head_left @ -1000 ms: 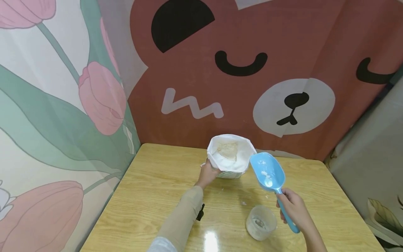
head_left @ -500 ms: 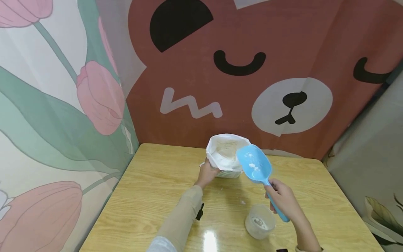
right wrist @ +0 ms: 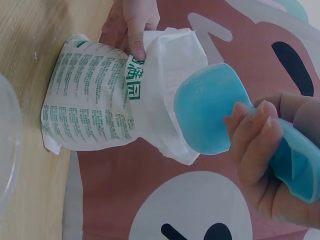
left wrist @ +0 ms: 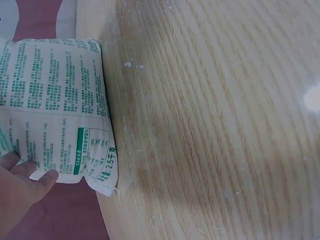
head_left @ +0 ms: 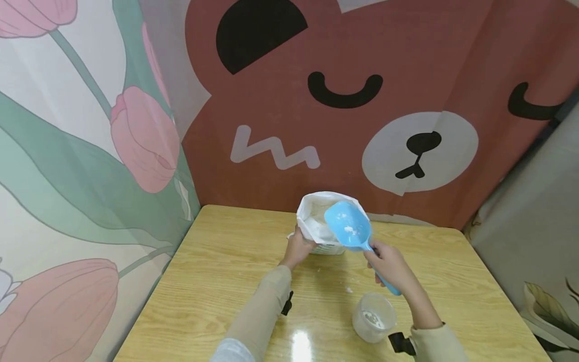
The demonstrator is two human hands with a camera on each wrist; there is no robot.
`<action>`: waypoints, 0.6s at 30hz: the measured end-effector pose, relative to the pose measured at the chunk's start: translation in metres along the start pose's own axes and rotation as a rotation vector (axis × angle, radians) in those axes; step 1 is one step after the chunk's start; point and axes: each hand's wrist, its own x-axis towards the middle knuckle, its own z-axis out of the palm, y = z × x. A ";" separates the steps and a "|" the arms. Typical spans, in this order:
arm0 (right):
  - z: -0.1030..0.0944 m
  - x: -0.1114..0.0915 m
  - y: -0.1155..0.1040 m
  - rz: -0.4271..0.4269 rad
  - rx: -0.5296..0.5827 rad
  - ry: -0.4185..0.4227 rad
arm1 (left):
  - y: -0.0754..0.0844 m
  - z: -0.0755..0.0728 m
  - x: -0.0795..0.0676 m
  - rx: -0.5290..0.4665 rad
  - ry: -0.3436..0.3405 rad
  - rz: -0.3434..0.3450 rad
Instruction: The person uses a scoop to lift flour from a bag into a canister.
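A white paper bag of flour with green print stands at the far side of the table, its top rolled wide and pale powder inside. My left hand grips its left side near the neck, thumb on the front in the right wrist view. My right hand holds a light blue scoop by the handle, fingers wrapped round it. The scoop's bowl, dusted with a few white clumps, overlaps the bag's mouth in the head view. Its blue underside faces the right wrist camera.
A clear plastic tub with a little white powder at its bottom stands on the wooden table in front of the bag. Specks of powder lie between them. A printed bear curtain hangs right behind the table.
My right hand has carried the scoop left and slightly away from me, from beside the bag to over its mouth. My left hand has stayed on the bag.
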 end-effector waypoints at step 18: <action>0.000 0.034 -0.015 -0.014 -0.149 -0.048 | 0.001 0.000 -0.001 -0.022 -0.022 -0.047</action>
